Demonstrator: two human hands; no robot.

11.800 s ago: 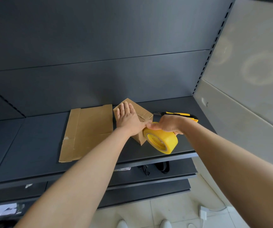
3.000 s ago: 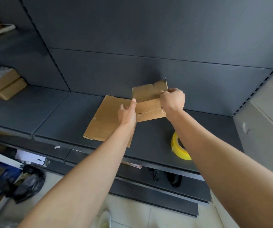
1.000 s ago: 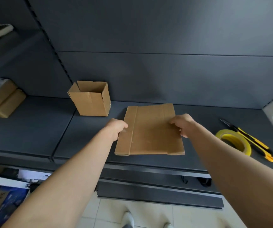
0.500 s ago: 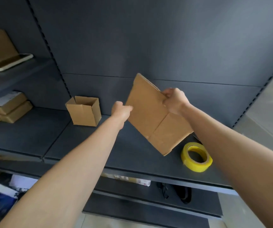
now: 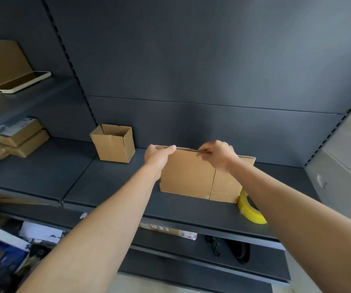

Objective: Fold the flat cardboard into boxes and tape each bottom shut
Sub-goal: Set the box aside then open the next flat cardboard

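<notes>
Two forearms (image 5: pixel 115 218) — both bare

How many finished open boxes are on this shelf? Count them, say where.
1: the open box stands at the shelf's back, left of the flat cardboard, held upright, not yet opened. Others may be out of view.

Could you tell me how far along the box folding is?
One folded box stands on the shelf, bottom unseen. Left hand and right hand grip the top edge of an upright flat cardboard sheet. Opening it and taping with the yellow tape roll remain.
</notes>
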